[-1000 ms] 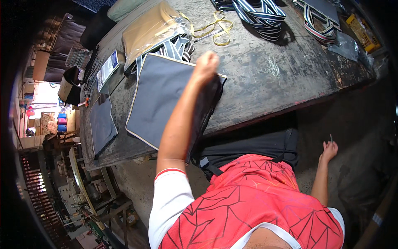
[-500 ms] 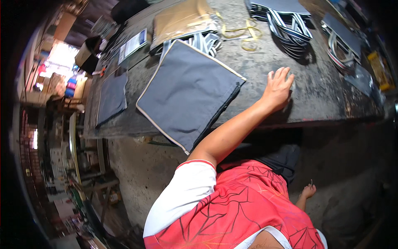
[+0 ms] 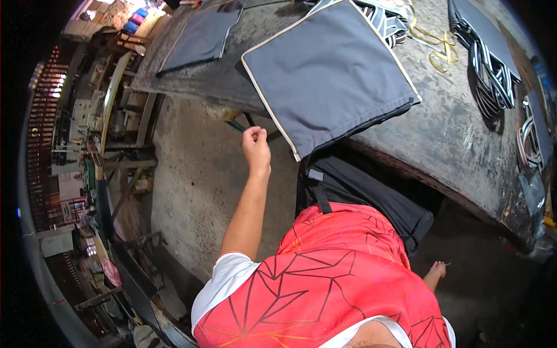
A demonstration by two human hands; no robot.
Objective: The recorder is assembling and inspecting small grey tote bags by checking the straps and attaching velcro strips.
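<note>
My left hand (image 3: 256, 146) is curled into a loose fist in the air, just off the table's (image 3: 458, 139) near edge, holding nothing I can see. The grey fabric panel (image 3: 328, 72) overhangs that edge. My right hand (image 3: 436, 271) hangs low; whether it is open, I cannot tell

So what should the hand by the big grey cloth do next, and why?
Probably reach across and take the near corner of the grey panel. The left hand is curled in the air beside it, touching nothing, and that corner hangs over the table edge.
</note>
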